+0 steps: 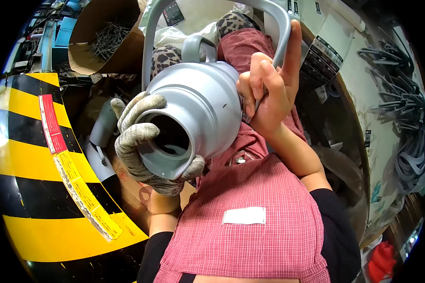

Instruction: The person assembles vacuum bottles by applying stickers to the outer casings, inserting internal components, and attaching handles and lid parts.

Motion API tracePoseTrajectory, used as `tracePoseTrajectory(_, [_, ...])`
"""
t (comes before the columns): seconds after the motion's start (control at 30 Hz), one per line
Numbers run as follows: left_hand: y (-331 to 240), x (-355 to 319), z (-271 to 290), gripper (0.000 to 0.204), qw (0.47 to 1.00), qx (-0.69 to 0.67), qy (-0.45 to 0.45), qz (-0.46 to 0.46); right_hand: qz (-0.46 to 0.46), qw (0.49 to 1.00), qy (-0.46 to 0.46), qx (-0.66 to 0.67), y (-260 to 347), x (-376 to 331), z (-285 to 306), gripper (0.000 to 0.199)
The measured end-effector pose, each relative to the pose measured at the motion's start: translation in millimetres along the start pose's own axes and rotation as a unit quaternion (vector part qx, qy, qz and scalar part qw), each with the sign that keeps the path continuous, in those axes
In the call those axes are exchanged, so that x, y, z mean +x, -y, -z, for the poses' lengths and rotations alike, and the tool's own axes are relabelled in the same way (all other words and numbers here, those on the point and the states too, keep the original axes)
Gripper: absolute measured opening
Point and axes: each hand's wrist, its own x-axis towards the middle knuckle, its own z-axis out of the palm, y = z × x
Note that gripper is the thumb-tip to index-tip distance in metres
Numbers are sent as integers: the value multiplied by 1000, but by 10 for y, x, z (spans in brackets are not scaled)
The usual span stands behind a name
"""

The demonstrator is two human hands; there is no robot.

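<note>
A grey plastic jug-shaped vessel lies tipped toward me over my lap, its round open mouth facing the camera. My left hand, in a knitted work glove, wraps the rim of that mouth from the left and below. My bare right hand presses against the vessel's right side and grips a thin grey curved handle that arches over the vessel. A smaller grey loop handle stands on the vessel's far end.
A yellow and black striped surface with a red and yellow label strip curves along my left. A cardboard box with several metal wires sits at upper left. Several grey curved handles lie on a white bench at right.
</note>
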Motion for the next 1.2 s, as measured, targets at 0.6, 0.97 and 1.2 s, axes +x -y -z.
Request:
tracePoseTrajectory(0.6, [586,272,-11,58,878,-306,-7,368,-8,993,-37,-109,-110,16,199,84])
tracePoseTrajectory(0.97, [678,111,-131,20,658,-612,63,434,-25,968,-15,-249,-14,-91,246,90])
tracePoseTrajectory(1.2, [788,105,-225,17,763,-524,54,375,-44,958,-1,-285,-58,-35,233,87])
